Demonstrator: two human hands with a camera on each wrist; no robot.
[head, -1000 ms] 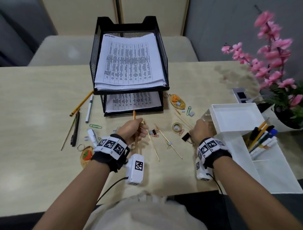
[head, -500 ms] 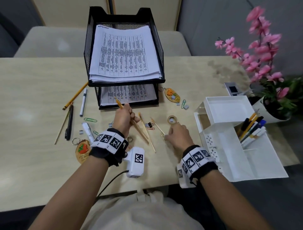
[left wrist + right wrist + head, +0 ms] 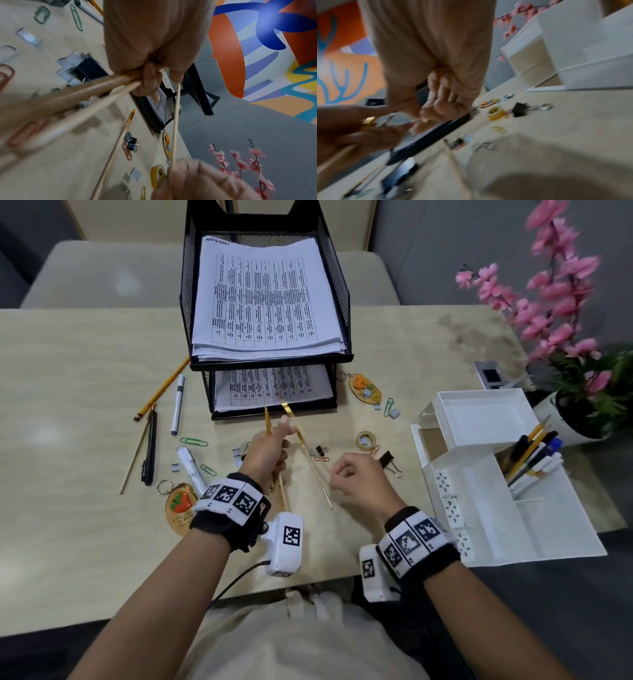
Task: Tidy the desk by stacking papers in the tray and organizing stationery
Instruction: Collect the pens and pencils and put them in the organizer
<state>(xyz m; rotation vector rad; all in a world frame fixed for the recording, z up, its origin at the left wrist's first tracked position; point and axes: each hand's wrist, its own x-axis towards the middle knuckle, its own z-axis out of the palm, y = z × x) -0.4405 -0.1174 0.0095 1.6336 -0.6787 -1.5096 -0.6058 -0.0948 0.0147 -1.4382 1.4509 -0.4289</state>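
Observation:
My left hand [image 3: 279,436] [image 3: 154,75] grips a bundle of thin wooden brushes [image 3: 68,97] just in front of the black two-tier mesh tray [image 3: 337,302], which holds stacked papers [image 3: 267,302]. In the left wrist view one more thin stick [image 3: 175,121] runs from my left fingertips down to my right hand [image 3: 339,474] [image 3: 426,116], which pinches its end. Another brush [image 3: 118,142] lies on the desk below. The white organizer [image 3: 513,508] at the right holds pens and pencils [image 3: 534,453].
Left of the tray lie a pencil [image 3: 161,390], a marker [image 3: 178,404] and a black pen [image 3: 150,446]. Paper clips, binder clips [image 3: 388,462], a tape roll [image 3: 365,439] and two keychains are scattered about. A pink flower pot [image 3: 575,378] stands far right.
My right hand has come left from beside the organizer, passed over the loose brushes and now pinches a thin stick beside my left hand. My left hand has kept its brushes, now pointing toward the tray.

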